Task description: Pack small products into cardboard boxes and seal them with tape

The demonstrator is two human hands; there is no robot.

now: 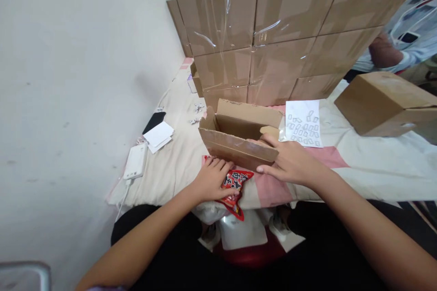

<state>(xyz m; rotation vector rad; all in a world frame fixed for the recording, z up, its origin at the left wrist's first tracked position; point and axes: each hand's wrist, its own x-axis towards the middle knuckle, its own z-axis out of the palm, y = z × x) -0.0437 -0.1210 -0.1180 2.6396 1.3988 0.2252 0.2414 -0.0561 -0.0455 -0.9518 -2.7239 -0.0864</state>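
In the head view my left hand [215, 179] lies over a red snack packet [237, 177] with dark-on-white lettering. Its fingers curl over the packet's far side and its thumb presses on the near part. The packet's lower corner hangs over the table edge. Just beyond stands a small cardboard box [235, 143], its top open and its flaps up. My right hand [285, 159] grips the box's right end, the thumb outside and the fingertips at the wall's top. The bottom of the box is hidden from me.
A wall of taped cartons [283, 50] rises behind the box. A marked paper sheet [303, 122] lies right of it, with a closed carton [385, 104] farther right. At left are a white power bank [135, 161] and white cards [159, 136]. A person [399, 50] is at far right.
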